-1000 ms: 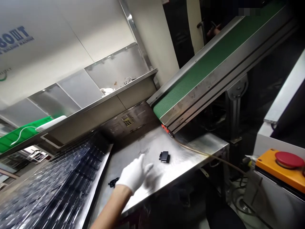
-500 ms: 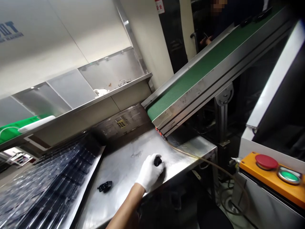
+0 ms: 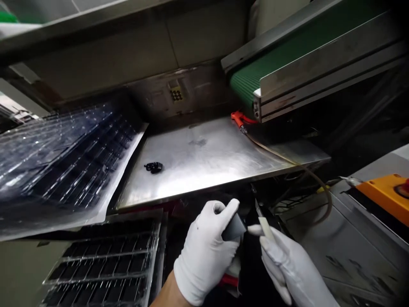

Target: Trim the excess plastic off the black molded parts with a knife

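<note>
My left hand (image 3: 206, 251), in a white glove, is closed around a small dark grey plastic piece (image 3: 235, 228), pinched between thumb and fingers in front of the bench. Close beside it on the right, my gloved right hand (image 3: 289, 264) grips a craft knife (image 3: 266, 228) by its pale handle. The thin blade points up and away from me, apart from the plastic piece. A small black plastic part (image 3: 154, 167) lies on the metal bench (image 3: 191, 179), toward its left end.
Clear plastic trays (image 3: 79, 157) with dark pockets are stacked at the left; another tray (image 3: 105, 268) sits lower. An orange air gun (image 3: 238, 119) with a hose rests below the green conveyor (image 3: 249, 81). At right is an orange control box (image 3: 386, 196).
My left hand has lifted the dark piece off the bench and drawn it toward me. My right hand has come into view with the knife. The view has tilted down.
</note>
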The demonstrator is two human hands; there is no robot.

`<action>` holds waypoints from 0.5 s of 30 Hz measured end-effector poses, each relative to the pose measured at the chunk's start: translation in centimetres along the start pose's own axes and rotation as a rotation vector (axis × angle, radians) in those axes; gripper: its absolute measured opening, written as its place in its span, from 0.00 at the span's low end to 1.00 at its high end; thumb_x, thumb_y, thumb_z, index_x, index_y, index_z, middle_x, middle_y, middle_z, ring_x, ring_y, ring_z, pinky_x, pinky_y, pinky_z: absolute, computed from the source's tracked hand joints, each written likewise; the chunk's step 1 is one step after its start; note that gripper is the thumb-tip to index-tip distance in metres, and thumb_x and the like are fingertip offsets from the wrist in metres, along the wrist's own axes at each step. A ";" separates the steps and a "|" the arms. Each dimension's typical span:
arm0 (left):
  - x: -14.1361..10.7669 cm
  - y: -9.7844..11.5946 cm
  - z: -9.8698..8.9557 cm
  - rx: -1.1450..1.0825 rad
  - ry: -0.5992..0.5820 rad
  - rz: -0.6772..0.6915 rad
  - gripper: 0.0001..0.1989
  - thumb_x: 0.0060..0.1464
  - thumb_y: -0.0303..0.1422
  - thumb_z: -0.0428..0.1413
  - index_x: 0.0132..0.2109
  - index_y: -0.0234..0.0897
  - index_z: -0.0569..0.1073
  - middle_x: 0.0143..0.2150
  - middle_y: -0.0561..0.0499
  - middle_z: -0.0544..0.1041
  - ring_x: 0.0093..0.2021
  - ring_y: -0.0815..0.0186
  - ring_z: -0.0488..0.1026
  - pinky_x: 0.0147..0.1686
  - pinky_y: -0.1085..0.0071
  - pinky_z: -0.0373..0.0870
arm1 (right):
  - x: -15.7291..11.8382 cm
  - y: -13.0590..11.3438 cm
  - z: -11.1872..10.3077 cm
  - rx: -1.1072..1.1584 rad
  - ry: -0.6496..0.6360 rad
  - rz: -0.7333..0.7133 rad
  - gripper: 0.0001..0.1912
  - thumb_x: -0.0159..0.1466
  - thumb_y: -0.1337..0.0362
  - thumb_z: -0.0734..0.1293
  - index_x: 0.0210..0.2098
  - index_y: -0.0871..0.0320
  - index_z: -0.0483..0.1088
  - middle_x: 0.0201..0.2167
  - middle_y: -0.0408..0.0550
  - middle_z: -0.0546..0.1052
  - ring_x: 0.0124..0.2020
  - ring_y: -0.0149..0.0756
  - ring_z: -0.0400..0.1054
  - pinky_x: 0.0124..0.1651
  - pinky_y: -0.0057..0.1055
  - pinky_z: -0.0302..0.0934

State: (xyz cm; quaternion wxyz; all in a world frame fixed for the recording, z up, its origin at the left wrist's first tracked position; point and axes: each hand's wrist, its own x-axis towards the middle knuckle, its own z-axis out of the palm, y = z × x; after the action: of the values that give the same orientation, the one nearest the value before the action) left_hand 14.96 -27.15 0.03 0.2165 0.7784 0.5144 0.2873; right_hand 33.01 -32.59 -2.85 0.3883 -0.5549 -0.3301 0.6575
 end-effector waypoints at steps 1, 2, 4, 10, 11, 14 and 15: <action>-0.8 -0.5 -0.2 0.001 0.005 -0.003 0.32 0.56 0.25 0.56 0.66 0.52 0.69 0.48 0.47 0.75 0.40 0.60 0.77 0.41 0.62 0.79 | -0.1 -0.5 0.9 -0.021 -0.020 -0.014 0.43 0.64 0.32 0.67 0.59 0.65 0.65 0.15 0.33 0.54 0.14 0.24 0.45 0.19 0.21 0.43; -1.6 -1.0 -0.4 -0.001 0.010 -0.004 0.33 0.56 0.24 0.55 0.67 0.52 0.68 0.48 0.47 0.75 0.40 0.59 0.77 0.41 0.61 0.79 | -0.1 -0.9 1.7 -0.040 -0.046 -0.024 0.43 0.65 0.33 0.68 0.59 0.65 0.65 0.15 0.33 0.55 0.15 0.24 0.45 0.19 0.21 0.43; -3.0 -1.9 -0.7 -0.015 0.031 0.006 0.37 0.54 0.21 0.54 0.69 0.52 0.65 0.50 0.46 0.76 0.43 0.58 0.78 0.43 0.61 0.80 | 0.3 -0.9 3.1 -0.076 -0.119 -0.040 0.40 0.63 0.34 0.70 0.56 0.63 0.68 0.17 0.36 0.60 0.15 0.23 0.45 0.18 0.21 0.41; -6.2 -3.7 -1.5 -0.081 0.175 0.022 0.42 0.54 0.18 0.54 0.72 0.51 0.56 0.57 0.45 0.77 0.54 0.57 0.78 0.53 0.59 0.80 | 1.6 1.0 5.4 -0.146 -0.268 -0.082 0.26 0.69 0.43 0.69 0.51 0.59 0.71 0.17 0.36 0.60 0.15 0.23 0.47 0.18 0.22 0.40; -6.5 -3.8 -1.6 -0.092 0.194 -0.008 0.39 0.56 0.20 0.55 0.72 0.50 0.58 0.57 0.45 0.77 0.54 0.56 0.79 0.54 0.59 0.80 | 1.6 1.3 5.7 -0.149 -0.274 -0.078 0.25 0.69 0.43 0.69 0.51 0.59 0.71 0.16 0.35 0.58 0.15 0.23 0.46 0.18 0.22 0.39; -7.5 -4.1 -1.7 -0.136 0.220 -0.108 0.33 0.58 0.23 0.56 0.69 0.48 0.63 0.58 0.44 0.77 0.56 0.55 0.78 0.56 0.57 0.80 | 1.5 1.7 6.7 -0.166 -0.252 -0.046 0.26 0.68 0.44 0.69 0.52 0.60 0.70 0.16 0.35 0.57 0.15 0.24 0.46 0.18 0.22 0.40; -7.7 -4.1 -1.6 -0.152 0.223 -0.130 0.33 0.59 0.22 0.55 0.69 0.47 0.64 0.59 0.44 0.77 0.57 0.55 0.78 0.57 0.57 0.79 | 1.4 1.7 7.0 -0.172 -0.232 -0.034 0.26 0.68 0.45 0.70 0.53 0.60 0.70 0.17 0.35 0.59 0.16 0.24 0.47 0.18 0.22 0.41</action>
State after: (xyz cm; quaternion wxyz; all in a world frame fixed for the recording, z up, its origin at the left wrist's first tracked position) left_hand 8.72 -32.68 -3.10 0.2344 0.6880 0.5613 0.3958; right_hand 25.71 -32.23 -3.86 0.3097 -0.5006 -0.4373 0.6799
